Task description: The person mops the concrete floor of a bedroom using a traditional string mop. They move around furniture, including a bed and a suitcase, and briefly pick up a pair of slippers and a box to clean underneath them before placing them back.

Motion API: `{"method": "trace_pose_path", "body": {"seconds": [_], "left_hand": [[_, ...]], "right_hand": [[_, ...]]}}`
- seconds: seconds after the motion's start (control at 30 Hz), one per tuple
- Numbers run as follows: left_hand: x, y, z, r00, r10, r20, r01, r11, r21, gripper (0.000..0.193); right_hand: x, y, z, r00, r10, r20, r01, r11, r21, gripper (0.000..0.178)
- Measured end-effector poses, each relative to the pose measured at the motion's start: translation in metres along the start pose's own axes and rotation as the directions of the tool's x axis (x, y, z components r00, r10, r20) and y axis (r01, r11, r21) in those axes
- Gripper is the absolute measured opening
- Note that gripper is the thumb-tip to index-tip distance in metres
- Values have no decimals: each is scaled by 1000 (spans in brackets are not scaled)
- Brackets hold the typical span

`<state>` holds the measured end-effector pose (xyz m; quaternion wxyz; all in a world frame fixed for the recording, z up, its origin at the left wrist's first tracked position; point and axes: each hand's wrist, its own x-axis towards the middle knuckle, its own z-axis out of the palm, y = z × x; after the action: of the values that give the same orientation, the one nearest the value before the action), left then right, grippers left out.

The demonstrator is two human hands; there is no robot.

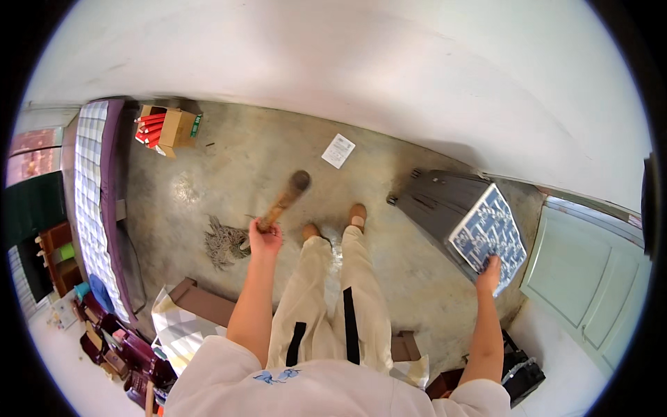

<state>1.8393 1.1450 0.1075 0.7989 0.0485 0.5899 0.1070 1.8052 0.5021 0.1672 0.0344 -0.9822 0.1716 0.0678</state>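
Head view: left of centre, the person's left hand (pixel 265 240) gripped a mop (pixel 281 204), its strings (pixel 224 242) on the floor (pixel 186 149). At right, the right hand (pixel 490 274) gripped the edge of a blue-and-white board (pixel 490 229) on a grey suitcase (pixel 442 200). An uneven pull, I judged, might have toppled the suitcase.

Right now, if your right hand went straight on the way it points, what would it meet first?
The blue-and-white patterned panel, whose near edge the right hand already touches. Past that, the white wall seems next, though depth is unclear.
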Motion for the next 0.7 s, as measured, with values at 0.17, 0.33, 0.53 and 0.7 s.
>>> {"method": "trace_pose_path", "body": {"seconds": [0.17,0.33,0.53,0.7], "left_hand": [[32,65,11,959,221,179,-143,919,-367,15],[67,57,37,782,261,566,39,886,-462,18],[146,4,58,583,210,785,71,949,-306,35],[188,-15,54,450,125,884,79,981,-179,44]], "right_hand": [[27,-31,-20,958,-28,-285,-37,975,-219,30],[36,-248,91,879,-236,-415,418,799,432,29],[121,-386,474,629,-776,58,706,600,377,46],[204,-454,604,343,-938,-53,936,346,-64,48]]}}
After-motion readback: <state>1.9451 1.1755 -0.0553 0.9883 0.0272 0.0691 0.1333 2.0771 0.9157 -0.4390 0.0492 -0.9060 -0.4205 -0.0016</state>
